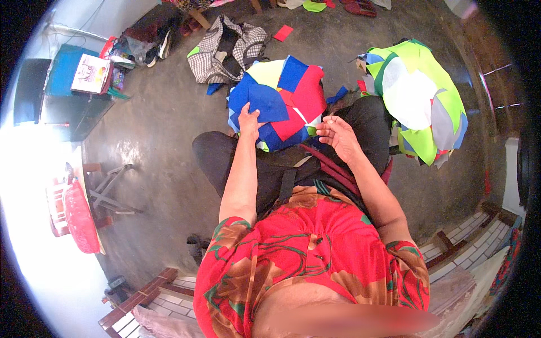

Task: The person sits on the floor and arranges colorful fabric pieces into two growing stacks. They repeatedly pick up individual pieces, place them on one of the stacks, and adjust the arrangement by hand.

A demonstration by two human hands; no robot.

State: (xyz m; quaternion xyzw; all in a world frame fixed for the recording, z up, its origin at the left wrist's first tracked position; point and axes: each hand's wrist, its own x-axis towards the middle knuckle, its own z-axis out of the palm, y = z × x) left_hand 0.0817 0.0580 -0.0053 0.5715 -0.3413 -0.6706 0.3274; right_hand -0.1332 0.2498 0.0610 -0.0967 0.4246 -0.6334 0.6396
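In front of my lap sits a rounded bundle of cloth pieces (304,101) in blue, red, pale yellow and green. My left hand (249,122) is at its near left side, gripping a dark blue cloth piece (269,103) with the thumb on top. To the right of the bundle my right hand (337,135) is raised, palm partly up. Its thumb and fingertips come together in a pinch; whatever they hold is too small to make out.
A larger heap of lime, white and grey cloth pieces (408,96) stands at my right. Beyond the bundle lies a checked bag (217,62), with a red scrap (283,32) nearby. A blue scrap (337,94) rests near my right knee. A folding stand (110,191) is at the left.
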